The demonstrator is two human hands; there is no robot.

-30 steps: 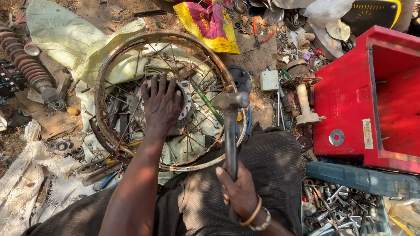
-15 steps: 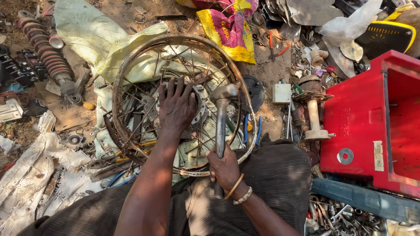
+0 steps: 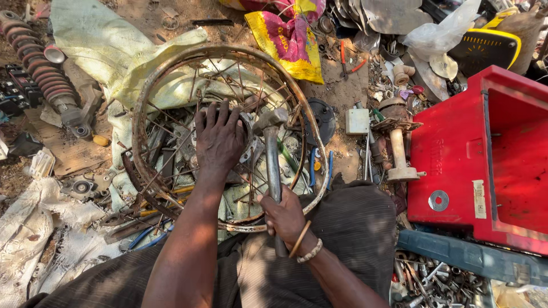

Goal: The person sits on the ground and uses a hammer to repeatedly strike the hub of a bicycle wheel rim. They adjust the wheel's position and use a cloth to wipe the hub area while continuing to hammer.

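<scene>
Wheel (image 3: 171, 74), rusty and spoked, lies before our knees; our left hand (image 3: 220, 140) presses flat, fingers spread, on its hub. Our right hand (image 3: 283, 214) grips a hammer (image 3: 272, 159), head touching the hub. Beside us, a red bin (image 3: 456, 148) holds a washer (image 3: 438, 200).

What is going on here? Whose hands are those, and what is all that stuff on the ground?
The picture comes from a camera worn on a person's head, so you look down just as they do. The two arms belong to that person.

The left hand lies flat on the middle of a rusty wheel, a round rim with thin wire spokes and no tyre. The right hand has its grip closed around the handle of a hammer, whose metal head sits over the middle of the wheel, right beside the left hand.

The wheel rests on dusty ground covered with odds and ends. There is a red box on the right, a yellow and pink bag at the top, a big coiled spring on the left, and pale sacks spread underneath.
</scene>
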